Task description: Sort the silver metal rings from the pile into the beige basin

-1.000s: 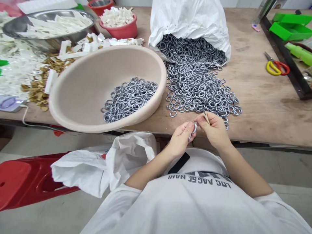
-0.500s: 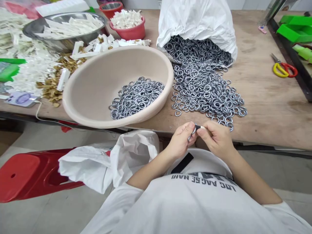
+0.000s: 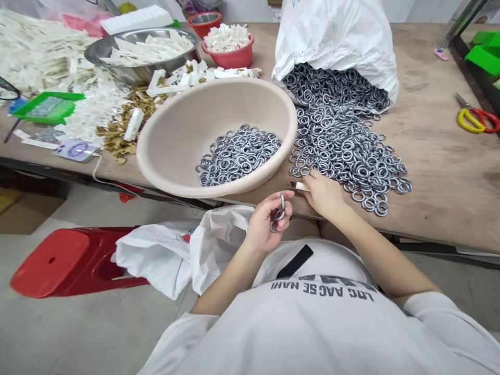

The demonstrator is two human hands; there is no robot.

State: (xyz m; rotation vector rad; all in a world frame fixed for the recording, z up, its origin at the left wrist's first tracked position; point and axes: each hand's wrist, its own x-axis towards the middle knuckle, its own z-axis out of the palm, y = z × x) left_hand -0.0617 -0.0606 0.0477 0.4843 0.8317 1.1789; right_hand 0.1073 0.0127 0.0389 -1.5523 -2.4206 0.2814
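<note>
My left hand is held just off the table's front edge, its fingers curled around a couple of grey metal rings. To its right, my right hand rests at the near edge of a loose pile of the same rings. It grips a short, flat, whitish tool with a black tip, which points left; its exact kind is not clear. My right fingertips are partly hidden behind the hand, so I cannot tell whether they touch a ring.
A beige basin with more rings stands left of the pile, which spills from a white sack. Scissors lie at right. White strips and brown pieces crowd the left, near a steel bowl. A red stool stands below.
My hands have moved apart. The left has drawn left with rings in its fingers; the right has gone forward to the pile with the black-tipped tool. The view has turned left.
</note>
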